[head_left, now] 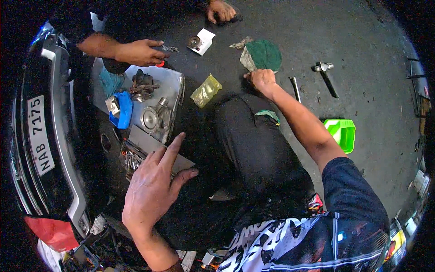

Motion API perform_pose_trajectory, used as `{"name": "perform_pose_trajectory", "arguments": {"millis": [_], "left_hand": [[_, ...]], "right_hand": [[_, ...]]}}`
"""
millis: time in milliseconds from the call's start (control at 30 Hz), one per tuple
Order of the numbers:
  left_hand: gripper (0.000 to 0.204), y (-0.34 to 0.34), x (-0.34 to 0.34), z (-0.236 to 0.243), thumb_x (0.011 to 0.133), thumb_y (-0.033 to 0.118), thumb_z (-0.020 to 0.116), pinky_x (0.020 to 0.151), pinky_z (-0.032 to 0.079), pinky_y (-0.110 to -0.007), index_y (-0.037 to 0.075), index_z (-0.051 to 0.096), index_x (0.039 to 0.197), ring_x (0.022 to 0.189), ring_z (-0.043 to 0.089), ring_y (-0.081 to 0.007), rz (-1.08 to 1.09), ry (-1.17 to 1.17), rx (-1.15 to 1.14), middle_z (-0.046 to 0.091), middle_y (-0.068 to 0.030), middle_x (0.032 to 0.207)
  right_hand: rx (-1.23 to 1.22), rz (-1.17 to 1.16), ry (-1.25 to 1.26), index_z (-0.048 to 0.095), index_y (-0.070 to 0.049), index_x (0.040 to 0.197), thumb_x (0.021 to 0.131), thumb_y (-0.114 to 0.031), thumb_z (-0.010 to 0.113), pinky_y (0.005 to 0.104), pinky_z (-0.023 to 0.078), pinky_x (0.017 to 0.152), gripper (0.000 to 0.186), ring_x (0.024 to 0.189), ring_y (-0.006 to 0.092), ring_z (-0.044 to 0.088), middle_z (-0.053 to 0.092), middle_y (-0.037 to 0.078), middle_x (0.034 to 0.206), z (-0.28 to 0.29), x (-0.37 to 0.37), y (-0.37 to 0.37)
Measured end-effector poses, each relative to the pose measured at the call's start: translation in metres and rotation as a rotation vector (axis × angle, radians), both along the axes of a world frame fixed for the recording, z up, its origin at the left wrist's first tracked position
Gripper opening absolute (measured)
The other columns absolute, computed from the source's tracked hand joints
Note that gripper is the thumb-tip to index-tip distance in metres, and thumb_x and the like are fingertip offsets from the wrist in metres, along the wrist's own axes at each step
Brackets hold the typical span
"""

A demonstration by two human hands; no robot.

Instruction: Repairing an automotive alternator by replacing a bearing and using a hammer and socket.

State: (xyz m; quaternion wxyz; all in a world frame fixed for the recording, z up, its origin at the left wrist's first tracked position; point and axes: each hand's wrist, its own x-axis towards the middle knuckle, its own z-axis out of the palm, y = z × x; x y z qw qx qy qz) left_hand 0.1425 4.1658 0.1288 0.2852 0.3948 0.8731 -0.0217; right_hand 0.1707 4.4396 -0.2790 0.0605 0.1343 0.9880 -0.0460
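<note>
My left hand (152,188) hangs in the air with thumb and fingers apart, holding nothing. Below its fingertips is an open toolbox of small metal tools (132,158). Beyond it, a metal tray (177,93) carries a round metal wheel-like part (149,119), a dark metal part (142,86) and a blue plastic container (122,111). Past my knee, my right hand (263,81) is closed, its fingers curled over something too hidden to name. It is close to the near edge of a green and grey cloth (263,54). A yellow plastic packet (206,91) lies between tray and knee.
Across from me are another person's hands (138,52), by a small white box (206,41) with a round part. A hammer (327,78), a metal tool handle (295,88) and a green plastic tray (346,136) lie right. A car's front bumper (68,136) stands left.
</note>
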Motion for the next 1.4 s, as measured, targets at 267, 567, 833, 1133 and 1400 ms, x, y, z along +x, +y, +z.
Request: {"name": "perform_pose_trajectory", "arguments": {"millis": [267, 567, 833, 1133, 1400], "left_hand": [[0.066, -0.001, -0.002, 0.003, 0.081, 0.035, 0.065, 0.078, 0.045, -0.042, 0.005, 0.04, 0.136, 0.088, 0.056, -0.0345, 0.009, -0.027, -0.035, 0.056, -0.0164, 0.091], [0.066, -0.002, -0.005, 0.002, 0.081, 0.033, 0.065, 0.078, 0.045, -0.041, 0.004, 0.04, 0.135, 0.09, 0.055, -0.0345, -0.01, -0.028, 0.01, 0.056, -0.017, 0.092], [0.065, 0.009, -0.005, 0.0, 0.081, 0.03, 0.066, 0.081, 0.045, -0.043, 0.012, 0.04, 0.138, 0.094, 0.056, -0.0375, 0.036, -0.013, -0.056, 0.058, -0.0194, 0.099], [0.056, 0.041, 0.016, -0.041, 0.082, 0.01, 0.062, 0.074, 0.049, -0.041, 0.008, 0.044, 0.135, 0.088, 0.059, -0.0378, -0.073, -0.011, 0.437, 0.059, -0.0189, 0.101], [0.036, 0.032, 0.012, -0.031, 0.084, 0.013, 0.062, 0.063, 0.047, -0.041, 0.011, 0.057, 0.119, 0.072, 0.057, -0.035, -0.069, 0.162, 0.335, 0.053, -0.0161, 0.086]], "right_hand": [[0.064, 0.098, 0.368, 0.057, -0.009, 0.076, 0.081, -0.016, 0.05, 0.0421, 0.047, 0.058, 0.012, 0.066, 0.028, 0.061, 0.061, 0.011, 0.07, -0.019, 0.008, 0.003], [-0.025, 0.201, 0.486, 0.057, -0.004, 0.079, 0.077, -0.012, 0.051, 0.0384, 0.044, 0.05, 0.01, 0.059, 0.0271, 0.056, 0.057, 0.013, 0.071, -0.025, 0.005, 0.005], [-0.348, -0.265, 0.302, 0.06, -0.007, 0.094, 0.087, -0.031, 0.053, 0.0456, 0.051, 0.061, 0.026, 0.064, 0.0367, 0.064, 0.065, 0.018, 0.071, 0.074, 0.042, -0.01], [-1.595, 0.143, 0.454, 0.059, -0.004, 0.107, 0.089, -0.028, 0.062, 0.0338, 0.048, 0.075, 0.03, 0.083, 0.0192, 0.063, 0.066, 0.014, 0.093, 0.278, 0.069, -0.08], [-1.11, -0.568, 0.251, 0.062, 0.0, 0.1, 0.09, -0.042, 0.057, 0.0376, 0.049, 0.069, 0.043, 0.08, 0.024, 0.063, 0.065, 0.012, 0.091, 0.153, 0.112, -0.007]]}}
